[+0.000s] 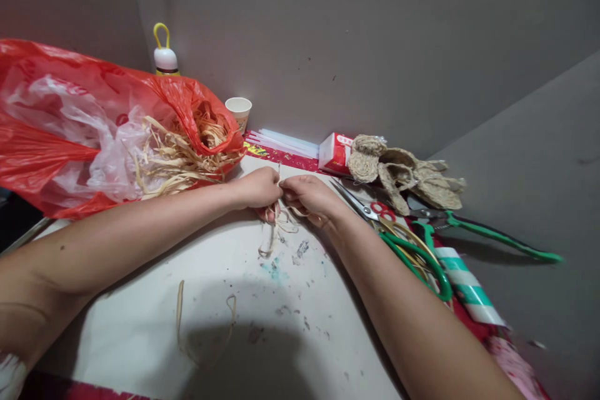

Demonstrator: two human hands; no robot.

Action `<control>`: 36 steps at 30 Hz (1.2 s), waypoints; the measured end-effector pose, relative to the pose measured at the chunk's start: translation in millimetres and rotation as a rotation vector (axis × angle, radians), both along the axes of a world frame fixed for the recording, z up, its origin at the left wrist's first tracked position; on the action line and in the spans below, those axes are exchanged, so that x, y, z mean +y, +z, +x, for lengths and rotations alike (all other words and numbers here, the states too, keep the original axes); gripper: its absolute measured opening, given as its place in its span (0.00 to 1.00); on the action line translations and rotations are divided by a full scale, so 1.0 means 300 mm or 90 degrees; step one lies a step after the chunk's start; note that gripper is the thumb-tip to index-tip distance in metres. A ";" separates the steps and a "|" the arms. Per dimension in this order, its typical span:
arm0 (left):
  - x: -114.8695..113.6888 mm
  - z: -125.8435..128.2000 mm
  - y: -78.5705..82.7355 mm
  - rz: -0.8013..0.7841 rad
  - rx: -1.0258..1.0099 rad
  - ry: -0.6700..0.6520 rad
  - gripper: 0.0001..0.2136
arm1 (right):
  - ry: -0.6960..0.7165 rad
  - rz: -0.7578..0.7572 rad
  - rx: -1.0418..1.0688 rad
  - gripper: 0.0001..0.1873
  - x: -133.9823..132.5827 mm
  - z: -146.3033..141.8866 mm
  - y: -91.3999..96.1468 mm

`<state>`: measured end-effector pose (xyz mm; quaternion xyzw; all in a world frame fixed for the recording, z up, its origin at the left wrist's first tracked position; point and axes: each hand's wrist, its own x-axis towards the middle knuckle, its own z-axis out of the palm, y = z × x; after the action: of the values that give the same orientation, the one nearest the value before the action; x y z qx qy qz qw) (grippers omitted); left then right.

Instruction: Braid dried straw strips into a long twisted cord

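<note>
Two hands meet over a thin bundle of raffia strands

The left hand (259,189) and the right hand (312,197) come together above the white table (337,325), with fingertips almost touching. Both have fingers closed in a small pinch, and between them are pale raffia strands (265,254), whose loops hang down under the fingers toward the table. Probably the pinch is so close because the strands are thin and need fine control; exactly where each finger presses, I cannot tell.

At the left lies a red plastic bag (51,59), its mouth turned to the work and a bunch of raffia (187,165) spilling out, perhaps so that fibre is easy to reach. A loose strand (180,306) rests alone nearer to the person.

Along the right edge are the green-handled scissors (398,244), pruning shears (497,237) and some braided pieces (403,169). It seems they are kept aside so that the middle leaves room for both hands
</note>
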<state>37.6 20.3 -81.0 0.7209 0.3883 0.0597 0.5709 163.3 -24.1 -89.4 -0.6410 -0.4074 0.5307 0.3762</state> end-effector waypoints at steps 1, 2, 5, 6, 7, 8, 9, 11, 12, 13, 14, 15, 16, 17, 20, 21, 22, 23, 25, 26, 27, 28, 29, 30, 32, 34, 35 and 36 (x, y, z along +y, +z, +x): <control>-0.007 0.001 -0.002 0.028 0.008 0.003 0.05 | 0.003 0.002 0.009 0.15 -0.001 0.001 0.000; -0.012 0.002 -0.003 0.056 0.015 0.004 0.05 | 0.005 0.006 0.016 0.14 -0.002 0.001 0.000; -0.022 0.006 -0.012 0.125 0.024 0.004 0.05 | 0.007 0.019 0.021 0.14 -0.002 0.000 -0.005; -0.024 0.007 -0.015 0.141 0.025 0.002 0.05 | 0.005 0.022 0.017 0.14 -0.002 0.000 -0.007; -0.025 0.008 -0.018 0.152 0.026 0.000 0.05 | 0.002 0.022 0.011 0.14 -0.002 -0.001 -0.008; -0.025 0.009 -0.019 0.157 0.026 0.000 0.05 | -0.001 0.021 0.006 0.14 -0.002 0.000 -0.009; -0.023 0.008 -0.016 0.155 0.025 0.000 0.05 | -0.003 0.021 0.004 0.14 -0.002 0.001 -0.010; -0.011 0.002 -0.001 0.127 0.022 -0.007 0.03 | 0.004 0.023 0.010 0.13 -0.004 0.005 -0.008; 0.000 -0.004 0.011 0.101 0.023 -0.021 0.02 | 0.011 0.024 0.018 0.13 -0.005 0.008 -0.007; 0.015 -0.011 0.025 0.078 0.024 -0.036 0.02 | 0.020 0.025 0.027 0.13 -0.007 0.011 -0.004; 0.033 -0.019 0.037 0.071 0.026 -0.042 0.03 | 0.030 0.024 0.038 0.13 -0.008 0.015 -0.002; 0.052 -0.027 0.047 0.087 0.024 -0.032 0.04 | 0.043 0.023 0.051 0.12 -0.009 0.020 0.001; 0.070 -0.033 0.052 0.129 0.015 0.005 0.04 | 0.056 0.022 0.064 0.10 -0.010 0.024 0.003; 0.085 -0.036 0.052 0.181 0.001 0.055 0.03 | 0.068 0.021 0.076 0.09 -0.010 0.029 0.003; 0.101 -0.031 0.027 0.208 -0.047 0.119 0.02 | 0.087 0.021 0.100 0.08 -0.006 0.042 -0.001; 0.096 -0.025 0.016 0.161 -0.068 0.100 0.02 | 0.087 0.021 0.101 0.09 -0.004 0.046 -0.005; 0.087 -0.018 0.006 0.097 -0.090 0.077 0.04 | 0.090 0.020 0.102 0.10 -0.002 0.050 -0.010; 0.077 -0.012 -0.001 0.031 -0.114 0.056 0.06 | 0.096 0.017 0.102 0.11 0.001 0.054 -0.015; 0.058 -0.003 -0.008 -0.088 -0.144 0.038 0.09 | 0.109 0.012 0.104 0.12 0.004 0.063 -0.023; 0.051 0.000 -0.009 -0.134 -0.147 0.036 0.10 | 0.115 0.011 0.106 0.12 0.005 0.067 -0.025; 0.048 0.001 -0.009 -0.161 -0.142 0.033 0.10 | 0.119 0.010 0.107 0.12 0.006 0.070 -0.026; 0.047 0.002 -0.011 -0.164 -0.136 0.031 0.10 | 0.120 0.008 0.107 0.11 0.005 0.073 -0.025; 0.048 0.002 -0.013 -0.152 -0.130 0.030 0.09 | 0.119 0.007 0.104 0.11 0.003 0.075 -0.023; 0.051 0.001 -0.016 -0.133 -0.127 0.031 0.08 | 0.119 0.004 0.097 0.11 0.001 0.076 -0.019; 0.058 -0.002 -0.025 -0.073 -0.114 0.036 0.07 | 0.119 -0.004 0.073 0.10 -0.003 0.075 -0.009; 0.065 -0.005 -0.031 0.001 -0.089 0.030 0.07 | 0.126 -0.011 0.048 0.10 -0.007 0.073 0.000; 0.068 -0.008 -0.031 0.042 -0.077 0.021 0.06 | 0.129 -0.013 0.036 0.10 -0.008 0.072 0.004; 0.071 -0.010 -0.031 0.087 -0.061 0.009 0.06 | 0.132 -0.013 0.026 0.10 -0.008 0.072 0.006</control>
<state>34.7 41.7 -90.2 0.7516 0.3603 0.1246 0.5383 185.0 -26.6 -87.6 -0.5882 -0.4584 0.5840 0.3207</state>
